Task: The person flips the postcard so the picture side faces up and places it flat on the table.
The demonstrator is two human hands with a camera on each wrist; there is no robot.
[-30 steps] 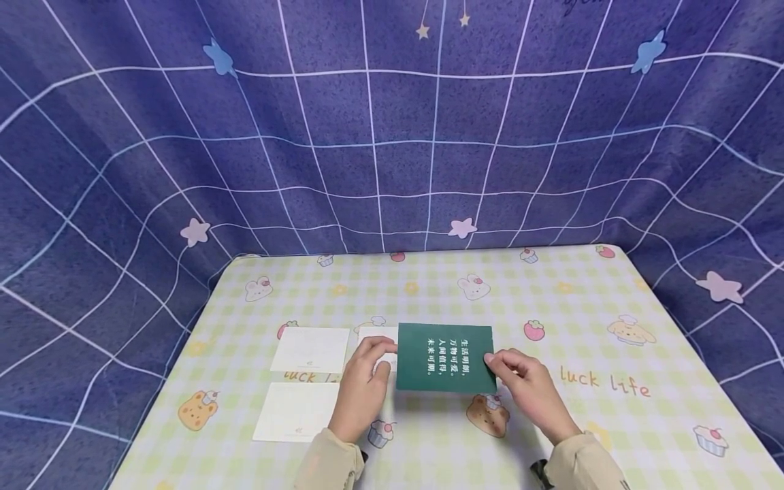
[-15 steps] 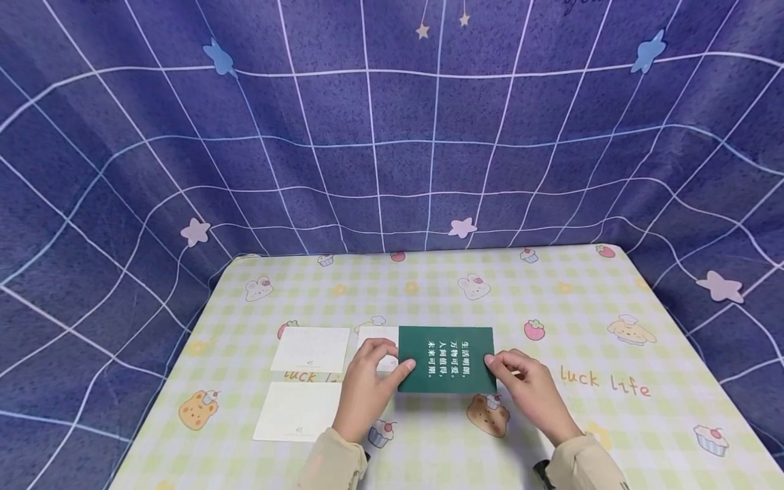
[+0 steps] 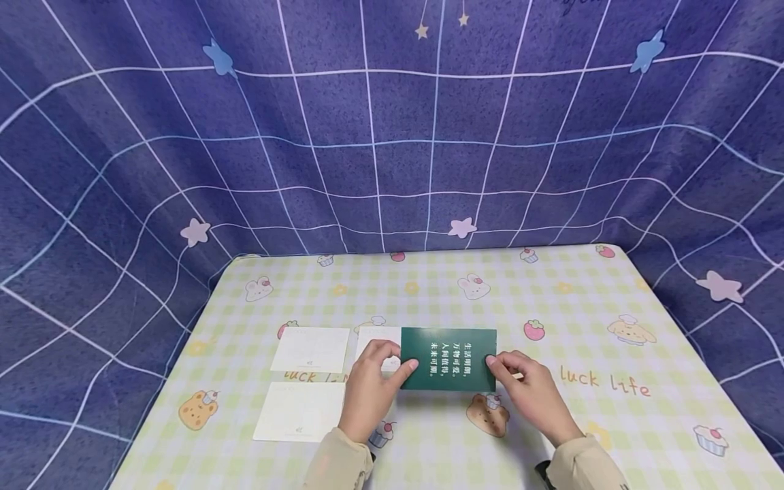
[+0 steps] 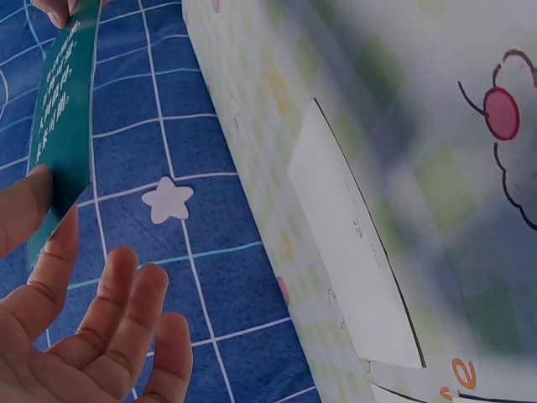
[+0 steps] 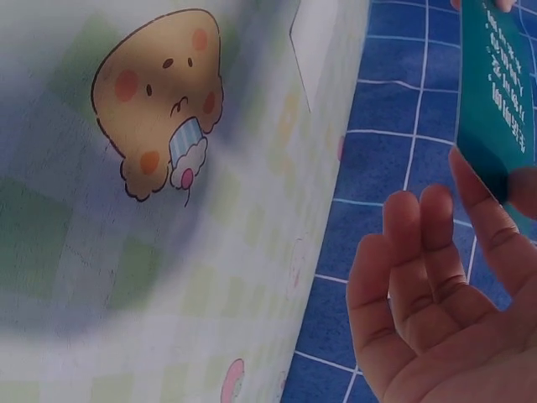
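Note:
A dark green postcard with white lettering turned sideways is held up over the table between both hands. My left hand pinches its left edge, thumb on the printed face and index finger behind. On the opposite edge, my right hand pinches the card the same way. The left wrist view shows the card raised off the cloth, with the other left fingers loosely spread. In the right wrist view the card sits between thumb and index finger.
White cards lie on the checked tablecloth: one at the back left, one nearer the front, and a third partly hidden behind my left hand and the green card. A blue grid-patterned curtain stands behind the table.
My left thumb has come down onto the card's face, where it was off it a second ago. The card has shifted slightly right, with both hands following a little.

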